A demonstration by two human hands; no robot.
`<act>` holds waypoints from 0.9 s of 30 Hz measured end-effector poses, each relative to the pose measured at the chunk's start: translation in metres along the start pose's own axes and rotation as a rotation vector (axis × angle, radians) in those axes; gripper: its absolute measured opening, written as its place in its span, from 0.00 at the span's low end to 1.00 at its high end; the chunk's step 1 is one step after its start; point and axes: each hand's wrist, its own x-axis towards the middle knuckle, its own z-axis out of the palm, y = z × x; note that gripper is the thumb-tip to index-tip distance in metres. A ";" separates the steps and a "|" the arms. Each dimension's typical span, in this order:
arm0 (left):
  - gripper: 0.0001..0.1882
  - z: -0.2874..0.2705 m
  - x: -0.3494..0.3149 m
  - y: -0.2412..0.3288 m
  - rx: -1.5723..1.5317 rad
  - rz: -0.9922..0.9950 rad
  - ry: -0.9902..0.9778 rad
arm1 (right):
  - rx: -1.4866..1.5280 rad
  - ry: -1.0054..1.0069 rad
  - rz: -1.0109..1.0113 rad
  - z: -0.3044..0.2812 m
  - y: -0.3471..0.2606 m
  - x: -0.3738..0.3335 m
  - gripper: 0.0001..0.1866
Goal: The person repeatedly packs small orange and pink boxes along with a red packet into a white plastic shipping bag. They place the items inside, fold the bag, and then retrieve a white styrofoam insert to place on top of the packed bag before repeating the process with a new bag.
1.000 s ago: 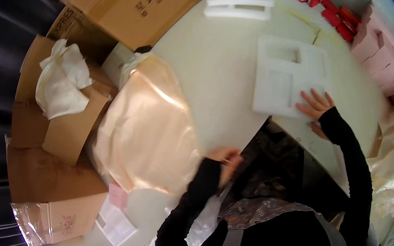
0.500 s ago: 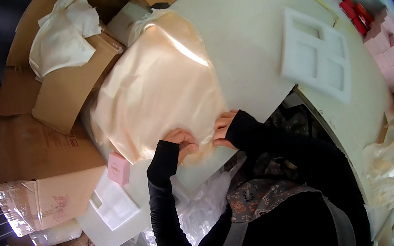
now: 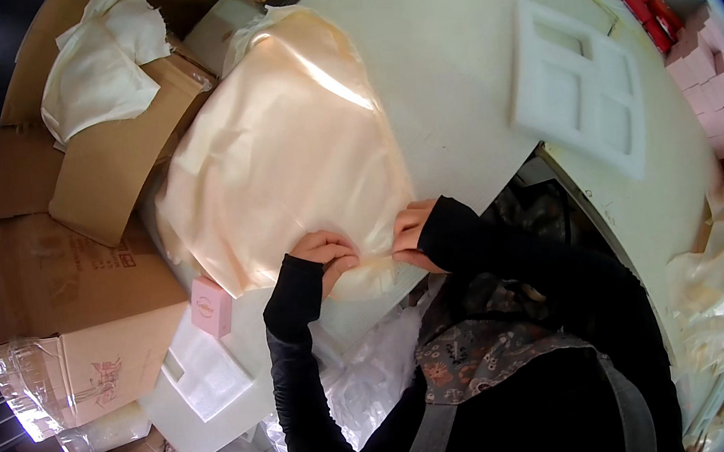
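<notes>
A large piece of shiny peach satin cloth lies spread on the white table, with soft wrinkles and a bright glare along its far right part. My left hand pinches the cloth near its front edge, fingers bent and thumb pressed in. A short way to the right, my right hand grips the same edge at the cloth's near right corner. Between the hands, a narrow strip of the edge looks turned or folded. My fingertips partly hide the cloth they hold.
A pink box stands left of the cloth beside a white foam tray. Cardboard boxes crowd the left, with cream cloth over one. Another foam tray lies right. Clear plastic bags sit below the table's front edge.
The whole view has shifted slightly. My hands stay on the cloth's front edge, a little farther apart, and the strip between them shows flatter.
</notes>
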 end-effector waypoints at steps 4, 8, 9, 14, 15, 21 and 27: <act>0.09 0.002 -0.002 0.000 0.032 0.147 0.035 | 0.270 -0.073 0.235 -0.003 0.007 0.004 0.04; 0.12 0.001 -0.003 0.005 0.050 0.000 0.029 | 0.390 -0.127 0.234 -0.014 0.008 0.014 0.04; 0.12 0.000 -0.003 0.008 0.047 -0.006 0.047 | 0.424 -0.130 0.273 -0.018 0.007 0.017 0.05; 0.13 -0.006 -0.006 0.015 0.106 0.036 0.092 | 0.500 -0.248 0.342 -0.040 0.002 0.026 0.09; 0.13 -0.007 -0.006 0.013 0.146 0.053 0.098 | 0.493 -0.183 0.294 -0.045 0.000 0.027 0.08; 0.18 -0.050 0.005 -0.015 0.790 -0.046 0.471 | 0.825 0.163 0.363 -0.113 0.008 0.050 0.15; 0.21 -0.206 0.102 0.048 1.073 -0.420 0.730 | 1.066 0.662 0.019 -0.327 0.108 0.113 0.14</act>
